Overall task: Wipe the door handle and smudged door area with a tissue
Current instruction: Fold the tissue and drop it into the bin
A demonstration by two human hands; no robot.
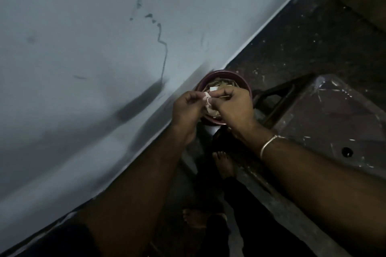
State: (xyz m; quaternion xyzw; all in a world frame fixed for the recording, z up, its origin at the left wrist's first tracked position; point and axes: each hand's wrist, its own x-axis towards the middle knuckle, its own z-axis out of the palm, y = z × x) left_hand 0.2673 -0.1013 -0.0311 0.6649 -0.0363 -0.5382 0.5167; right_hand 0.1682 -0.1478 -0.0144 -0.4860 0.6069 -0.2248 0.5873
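both hands meet over a round maroon bin (246,87) full of paper scraps on the floor, at the foot of the pale grey-blue door panel (83,37). left hand (187,108) has fingers curled, pinching one end of a small crumpled white tissue (207,98); right hand (234,104), thin metal bangle (269,145) on the wrist, is curled and pinches the other end. tissue sits between the two hands, right above the bin, apart from the door. looks like it's being pulled apart or bunched, can't tell which.

risks: tissue is small and thin, so tugging from both ends could tear it, or a piece could drop into the bin. dark smudge band (140,100) and black scribble trails (160,33) on the door to the left look untouched; a dry scrap may only smear them. no door handle in view. light is dim, so marks are easy to miss. bare feet (223,162) stand near the bin, could knock it.
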